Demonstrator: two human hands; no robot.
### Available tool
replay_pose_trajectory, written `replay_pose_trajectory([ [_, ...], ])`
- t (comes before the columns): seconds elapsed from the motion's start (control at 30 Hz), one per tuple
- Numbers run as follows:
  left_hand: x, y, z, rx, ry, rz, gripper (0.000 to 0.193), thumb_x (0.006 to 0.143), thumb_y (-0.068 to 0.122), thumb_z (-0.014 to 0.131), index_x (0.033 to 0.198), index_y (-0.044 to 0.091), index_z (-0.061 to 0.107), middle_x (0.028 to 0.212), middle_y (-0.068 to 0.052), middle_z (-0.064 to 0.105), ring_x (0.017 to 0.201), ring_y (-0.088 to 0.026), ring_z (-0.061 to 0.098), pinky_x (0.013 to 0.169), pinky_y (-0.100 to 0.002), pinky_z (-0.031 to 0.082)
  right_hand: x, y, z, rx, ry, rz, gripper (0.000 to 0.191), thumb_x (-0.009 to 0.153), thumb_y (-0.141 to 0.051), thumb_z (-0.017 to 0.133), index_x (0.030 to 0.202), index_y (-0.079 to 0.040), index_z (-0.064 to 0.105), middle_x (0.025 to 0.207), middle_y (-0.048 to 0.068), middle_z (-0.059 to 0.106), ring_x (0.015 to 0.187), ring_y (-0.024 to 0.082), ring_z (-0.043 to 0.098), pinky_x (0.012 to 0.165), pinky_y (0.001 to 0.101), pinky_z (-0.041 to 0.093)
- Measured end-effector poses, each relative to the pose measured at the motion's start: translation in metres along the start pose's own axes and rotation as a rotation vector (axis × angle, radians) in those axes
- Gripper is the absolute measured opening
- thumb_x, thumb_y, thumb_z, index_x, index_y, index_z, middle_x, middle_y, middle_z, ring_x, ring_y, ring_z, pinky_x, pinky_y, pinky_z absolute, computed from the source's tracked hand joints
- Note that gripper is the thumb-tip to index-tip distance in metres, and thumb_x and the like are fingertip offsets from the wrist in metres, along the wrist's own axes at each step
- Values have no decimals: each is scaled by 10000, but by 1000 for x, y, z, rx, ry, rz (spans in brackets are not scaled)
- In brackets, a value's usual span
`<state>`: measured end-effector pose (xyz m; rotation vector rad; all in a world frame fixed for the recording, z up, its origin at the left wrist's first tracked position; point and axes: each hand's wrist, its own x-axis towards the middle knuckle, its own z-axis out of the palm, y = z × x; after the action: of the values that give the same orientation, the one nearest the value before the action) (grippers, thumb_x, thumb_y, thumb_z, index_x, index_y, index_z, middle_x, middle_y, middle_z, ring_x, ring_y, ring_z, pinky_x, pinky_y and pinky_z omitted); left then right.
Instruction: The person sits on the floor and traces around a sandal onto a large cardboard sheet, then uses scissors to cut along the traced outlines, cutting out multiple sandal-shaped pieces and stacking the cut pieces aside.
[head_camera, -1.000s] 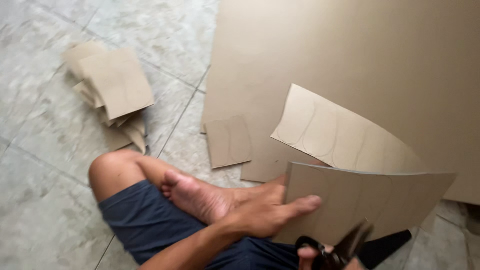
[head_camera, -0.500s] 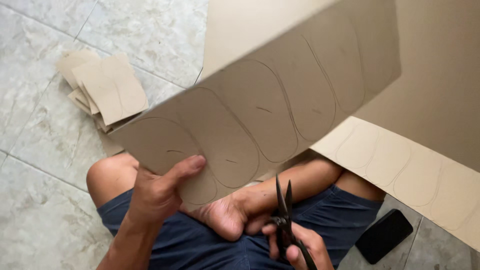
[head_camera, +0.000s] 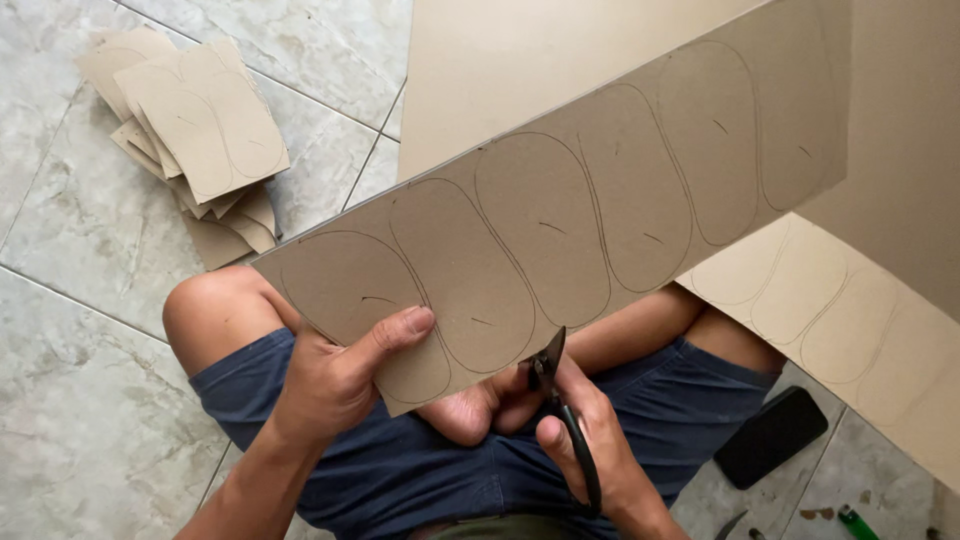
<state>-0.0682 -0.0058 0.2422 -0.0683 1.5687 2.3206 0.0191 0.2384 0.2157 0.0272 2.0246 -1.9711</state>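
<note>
My left hand (head_camera: 335, 378) grips the lower left end of a long brown cardboard strip (head_camera: 590, 210) with several rounded sole-like outlines drawn on it. The strip slants up to the right above my crossed legs. My right hand (head_camera: 590, 450) holds black scissors (head_camera: 552, 380), blades pointing up and touching the strip's lower edge between two outlines. I sit on the floor in dark blue shorts.
A stack of cut cardboard pieces (head_camera: 195, 135) lies on the grey tiled floor at upper left. A large cardboard sheet (head_camera: 520, 60) covers the floor ahead, and another outlined strip (head_camera: 850, 330) lies at right. A black phone (head_camera: 770, 435) rests by my right knee.
The strip was picked up from the floor and turned outlined side up. My left hand shifted to its lower left end, and the scissors rose to its lower edge.
</note>
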Motion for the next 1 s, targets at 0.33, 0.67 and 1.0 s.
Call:
replay_pose_trajectory([
  [0.33,3,5,0,32,3,12,411,919,12,719,1306,-26,589,1182,-82,672,1089,-176,641,919,-307,541,-14,12,2,205,155,143,797,722,-602,833,1116,80,706,815,67,758,655,75,555,567,225,431],
  [0.67,1,14,-6,48,-8,-48,385,920,14,720,1287,-37,614,1167,-95,690,1072,-184,654,906,-317,553,-20,17,-3,-119,172,36,614,701,-575,814,855,17,756,626,5,681,547,45,572,495,213,421],
  [1.0,-6,21,5,60,-121,-177,384,925,91,672,1285,-35,623,1126,-132,754,1004,-215,727,847,-347,616,-12,-10,0,78,111,149,698,791,-652,767,981,19,755,803,7,678,722,76,569,633,220,445],
])
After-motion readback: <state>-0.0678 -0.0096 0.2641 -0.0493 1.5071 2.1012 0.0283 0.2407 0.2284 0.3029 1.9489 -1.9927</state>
